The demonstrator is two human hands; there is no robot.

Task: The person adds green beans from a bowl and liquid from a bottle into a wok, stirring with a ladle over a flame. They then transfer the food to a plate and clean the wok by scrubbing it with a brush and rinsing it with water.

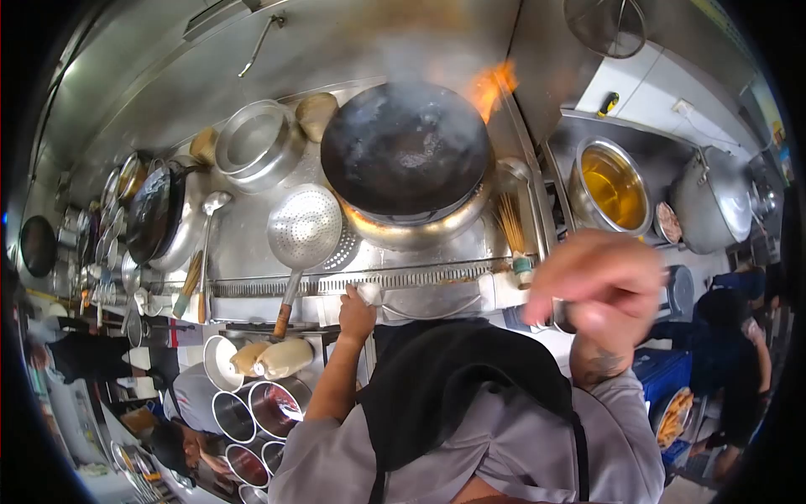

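A black wok (405, 151) sits on the burner of a steel stove (252, 244), smoking, with a flame (491, 88) licking up at its far right rim. My left hand (357, 312) reaches to the stove's front edge, below the wok, and grips a white cloth (369, 292) there. My right hand (600, 286) is raised close to the camera at the right; it is blurred, its fingers are curled in, and nothing shows in it. A perforated skimmer (304, 225) with a wooden handle lies just left of the wok.
A ladle (210, 210), a second dark wok (151, 210) and a steel bowl (256, 144) lie to the left. A pot of yellow oil (613, 186) stands on the right. Steel containers (252, 412) sit low on the left. Another person (180, 441) works at lower left, another (739, 336) at right.
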